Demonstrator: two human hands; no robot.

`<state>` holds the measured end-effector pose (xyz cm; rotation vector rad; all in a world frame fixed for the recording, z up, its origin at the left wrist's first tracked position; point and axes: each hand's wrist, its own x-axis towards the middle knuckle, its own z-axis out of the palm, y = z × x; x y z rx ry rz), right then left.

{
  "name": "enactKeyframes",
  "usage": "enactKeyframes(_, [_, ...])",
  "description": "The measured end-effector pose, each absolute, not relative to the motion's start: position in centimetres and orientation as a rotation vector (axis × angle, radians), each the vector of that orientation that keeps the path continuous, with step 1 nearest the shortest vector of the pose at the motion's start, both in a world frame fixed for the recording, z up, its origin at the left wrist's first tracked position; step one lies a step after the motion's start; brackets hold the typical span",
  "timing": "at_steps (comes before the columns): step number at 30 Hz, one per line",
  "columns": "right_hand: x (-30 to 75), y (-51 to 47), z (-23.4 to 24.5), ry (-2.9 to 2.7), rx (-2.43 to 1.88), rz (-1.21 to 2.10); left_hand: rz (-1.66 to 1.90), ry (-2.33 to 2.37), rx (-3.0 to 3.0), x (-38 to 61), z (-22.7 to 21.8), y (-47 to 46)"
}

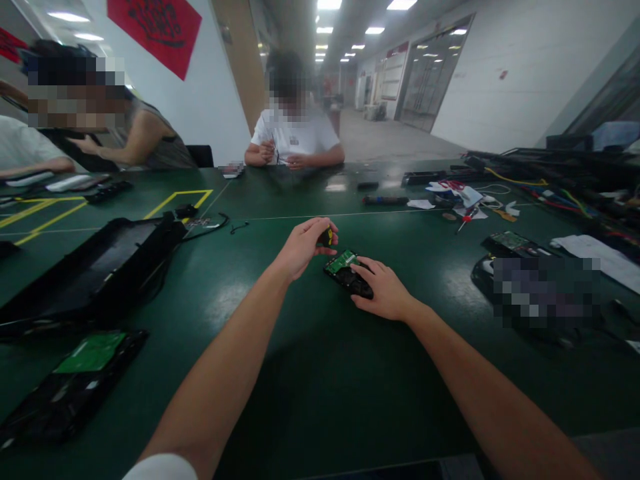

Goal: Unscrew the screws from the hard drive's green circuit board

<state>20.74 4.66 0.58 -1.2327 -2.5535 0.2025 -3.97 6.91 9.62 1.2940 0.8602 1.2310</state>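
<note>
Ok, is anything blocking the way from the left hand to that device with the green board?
Nothing visible stands between the left hand, which holds a yellow-and-black object, and the device. The right hand covers part of the device's right side, away from the left hand.

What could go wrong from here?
The yellow-and-black object in the left hand is right beside the exposed green board; a slip might scratch or knock it.

The black device lies on a shiny green tabletop with only the right hand on it, so it could slide or turn if pushed.

The right hand's bare fingers rest close to the board, so they might touch its components.
</note>
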Motion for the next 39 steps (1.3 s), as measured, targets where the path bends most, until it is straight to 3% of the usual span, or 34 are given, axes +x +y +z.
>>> enactKeyframes(11, [20.7, 4.7, 0.6, -2.554, -1.237, 0.193, 1.151, 0.955, 1.518, -4.4, 9.8, 6.6])
enactKeyframes(20, [20.7, 4.7, 0.6, -2.561, -1.248, 0.201, 1.183, 0.83, 1.19, -3.8, 8.7, 7.2])
enactKeyframes(39, [20.8, 4.7, 0.6, -2.554, -1.244, 0.21, 1.204, 0.908, 1.232, -4.1, 9.2, 7.0])
